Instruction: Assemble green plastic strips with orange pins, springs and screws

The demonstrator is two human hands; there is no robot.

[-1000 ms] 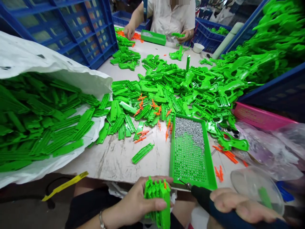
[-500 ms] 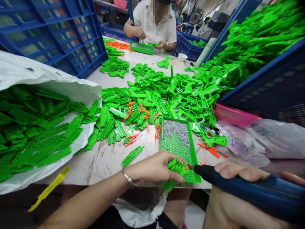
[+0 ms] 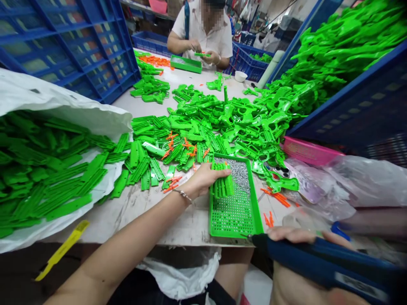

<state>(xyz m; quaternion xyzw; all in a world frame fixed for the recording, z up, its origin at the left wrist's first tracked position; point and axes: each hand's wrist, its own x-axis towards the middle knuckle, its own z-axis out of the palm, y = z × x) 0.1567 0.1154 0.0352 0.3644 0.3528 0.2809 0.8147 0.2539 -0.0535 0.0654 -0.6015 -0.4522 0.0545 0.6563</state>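
Observation:
My left hand [image 3: 206, 176] grips several green plastic pieces [image 3: 222, 182] side by side, its thumb across their top. They are above the upper left part of a green tray [image 3: 259, 212], whose far part holds small silvery screws; its near part shows a grid of holes. At the lower right my right hand [image 3: 299, 254] is wrapped round a dark blue electric screwdriver [image 3: 333, 262], its tip by the tray's near edge. Orange parts [image 3: 269, 219] lie right of the tray.
Green parts [image 3: 203, 114] are heaped across the table behind the tray. A white sack [image 3: 111, 114] of green strips stands left, blue crates [image 3: 356, 101] at both sides. Across the table a person [image 3: 203, 38] handles a green part. A pink basket [image 3: 311, 151] and plastic bags lie right.
My left hand has moved up and away with the green pieces, off the screwdriver's tip. The screwdriver in my right hand has shifted slightly down. The person opposite has brought both hands together.

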